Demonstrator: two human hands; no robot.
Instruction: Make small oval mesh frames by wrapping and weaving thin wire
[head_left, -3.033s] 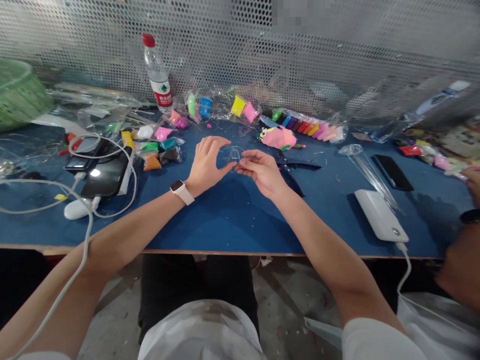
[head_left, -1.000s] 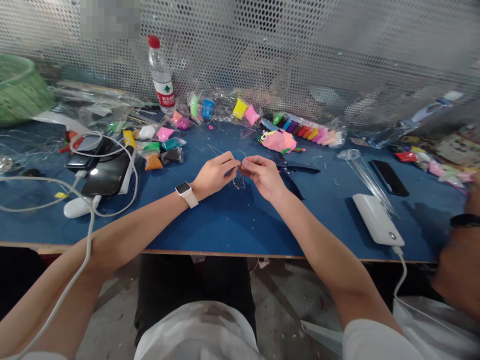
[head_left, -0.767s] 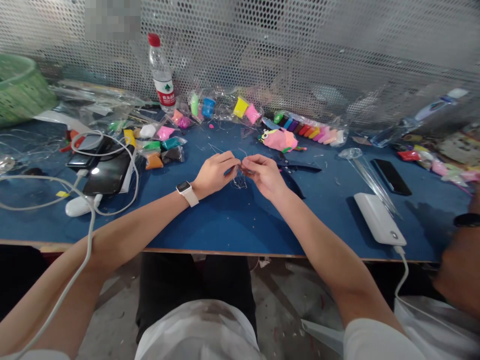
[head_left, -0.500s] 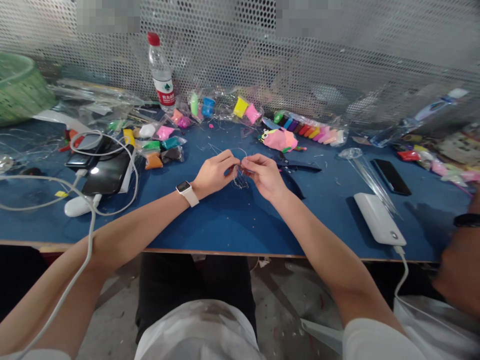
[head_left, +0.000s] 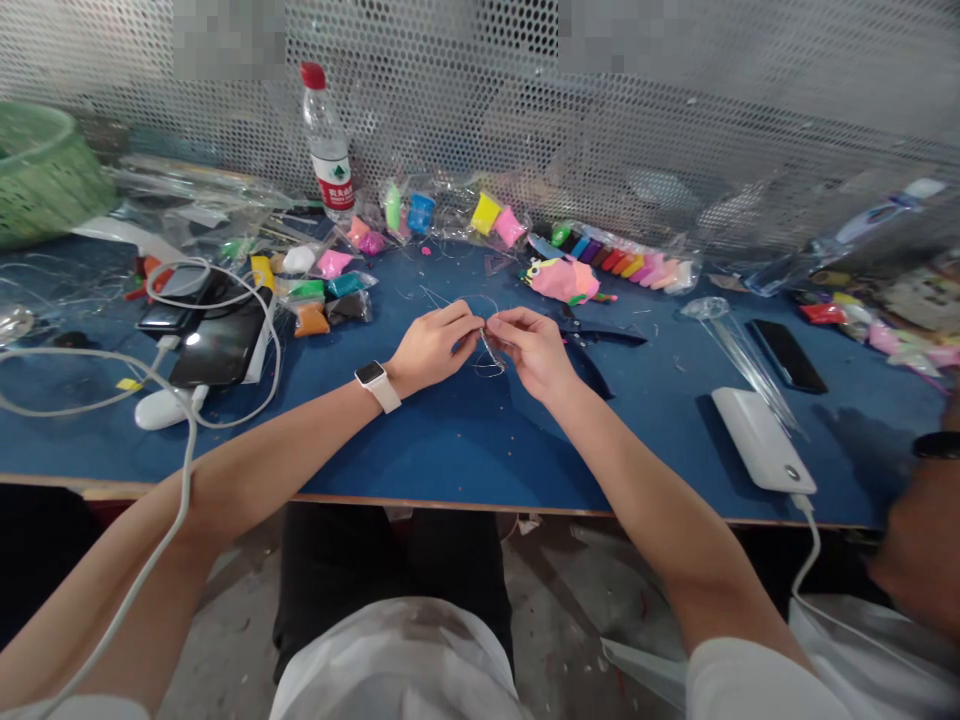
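Note:
Over the middle of the blue table, my left hand [head_left: 435, 345] and my right hand [head_left: 531, 348] meet at the fingertips, both closed in a pinch. Between them is a thin, silvery wire [head_left: 491, 362], bent into loops that hang below the fingers. Loose strands also arc up behind my hands. The exact spot where the fingertips grip the wire is partly hidden. Just beyond my right hand lie dark-handled pliers [head_left: 600, 332], partly covered by that hand. Farther back rests a pink clay figure [head_left: 562, 280] with a yellow and green end.
Bagged coloured clay [head_left: 330, 290] and a water bottle [head_left: 328, 150] stand behind my left hand. Phones with looping white cables [head_left: 277, 370] lie left; one cable crosses my left forearm. A white power bank [head_left: 761, 440] and black phone [head_left: 786, 355] lie right, near another person's arm [head_left: 919, 540].
The wire loops under my fingers have shifted and now hang in a more stretched, slanting shape. My hands stay together, and the whole view has moved slightly.

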